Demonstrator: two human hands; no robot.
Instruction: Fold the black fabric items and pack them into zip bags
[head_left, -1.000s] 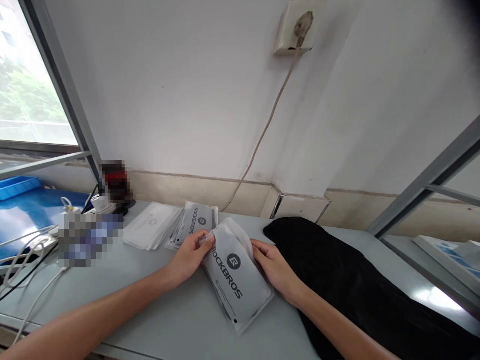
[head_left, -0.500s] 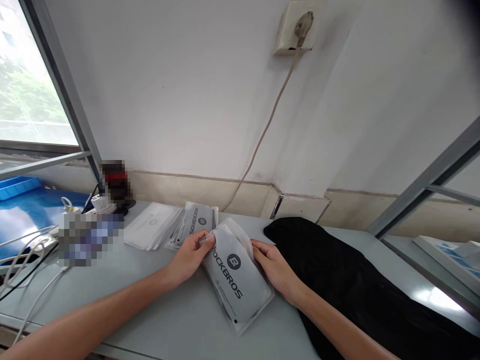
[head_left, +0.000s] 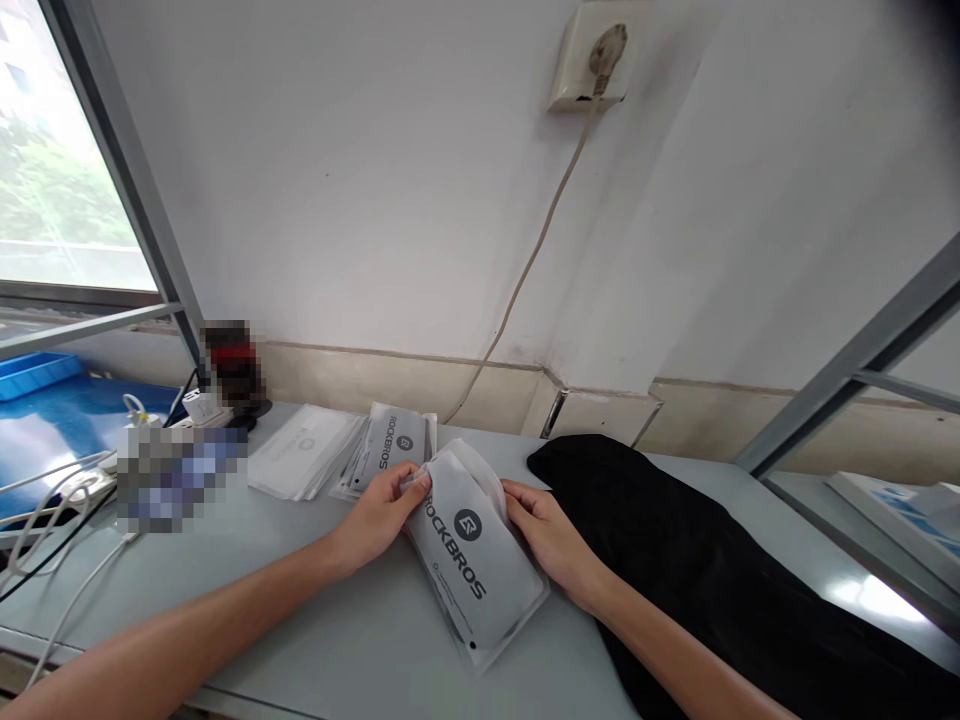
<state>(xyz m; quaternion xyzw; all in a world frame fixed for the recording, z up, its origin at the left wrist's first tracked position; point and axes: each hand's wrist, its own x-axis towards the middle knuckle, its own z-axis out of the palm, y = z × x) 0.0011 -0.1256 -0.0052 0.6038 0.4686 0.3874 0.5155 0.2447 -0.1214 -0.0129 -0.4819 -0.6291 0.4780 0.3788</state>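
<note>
Hardly anything has moved since the earlier frames: both hands and the frosted pouch point(head_left: 491, 570) keep practically the same places. Between the hands, the pouch lies slantwise, its ROCKBROS print facing up and its lower end reaching nearer the wearer than either hand. The left hand point(head_left: 381, 512) pinches its upper left corner, thumb on top. The right hand point(head_left: 553, 540) grasps its upper right edge, where the layers stand slightly apart; whether those fingertips reach inside is hard to tell, as the plastic hides them. Just beyond the left hand sits a pile of printed pouches point(head_left: 397, 428), with a stack of paler pouches point(head_left: 300, 452) farther left beside it. Black cloth point(head_left: 667, 530) spreads beneath the right forearm and out to its right. Grey table point(head_left: 322, 640) shows below the left forearm.
</note>
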